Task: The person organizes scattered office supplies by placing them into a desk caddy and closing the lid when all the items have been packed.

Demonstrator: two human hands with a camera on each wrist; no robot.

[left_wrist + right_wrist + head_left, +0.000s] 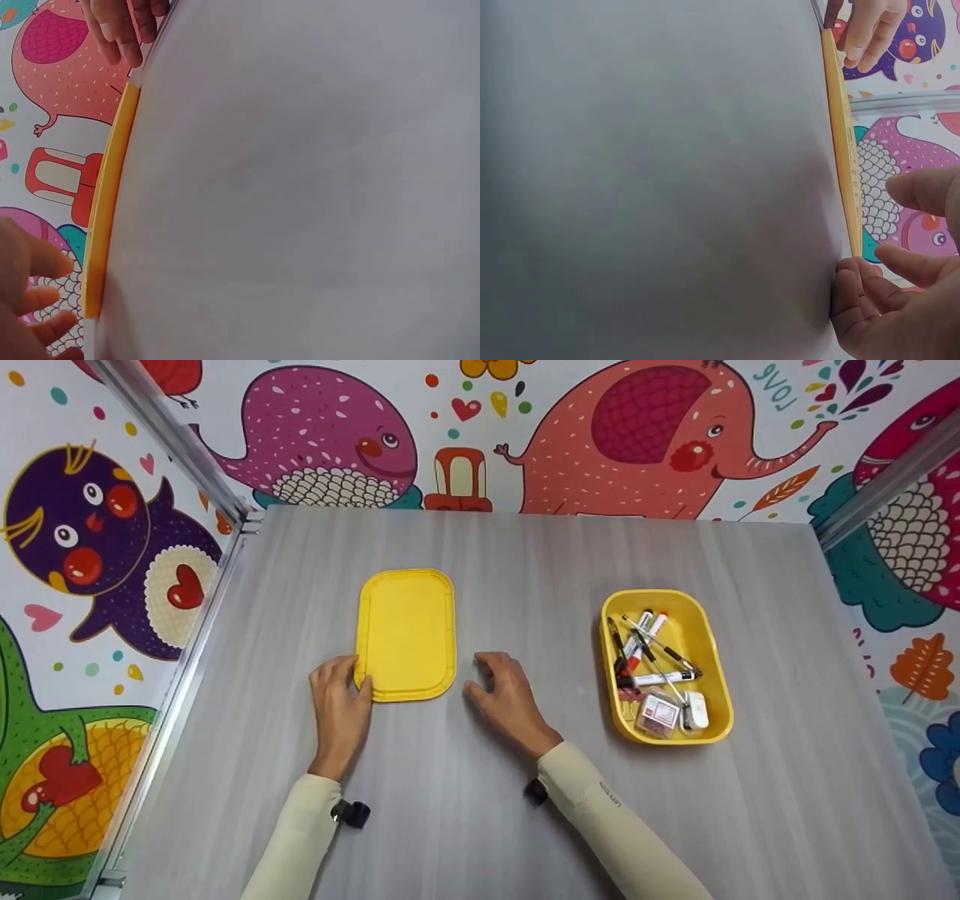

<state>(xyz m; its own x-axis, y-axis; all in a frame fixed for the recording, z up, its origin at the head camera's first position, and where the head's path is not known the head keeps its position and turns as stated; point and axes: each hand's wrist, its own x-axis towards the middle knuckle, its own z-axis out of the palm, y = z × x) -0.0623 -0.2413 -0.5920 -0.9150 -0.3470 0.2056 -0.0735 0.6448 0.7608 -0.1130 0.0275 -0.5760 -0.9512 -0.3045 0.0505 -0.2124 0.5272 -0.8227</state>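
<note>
A flat yellow lid [406,634] with rounded corners lies on the table, left of centre; in both wrist views it is a thin yellow strip seen edge-on. My left hand [339,709] is at its near left corner, with the thumb overlapping the corner in the head view. Whether those fingers touch the lid I cannot tell; they are relaxed and spread in the left wrist view. To the right of the lid, a small gap away, my right hand [513,701] has its fingers loosely bent and holds nothing.
On the right stands a yellow bin [718,690] with several pens and markers [664,680], a small clear box [658,715] and a white object [696,711]. Metal rails and printed walls border the grey table [525,562].
</note>
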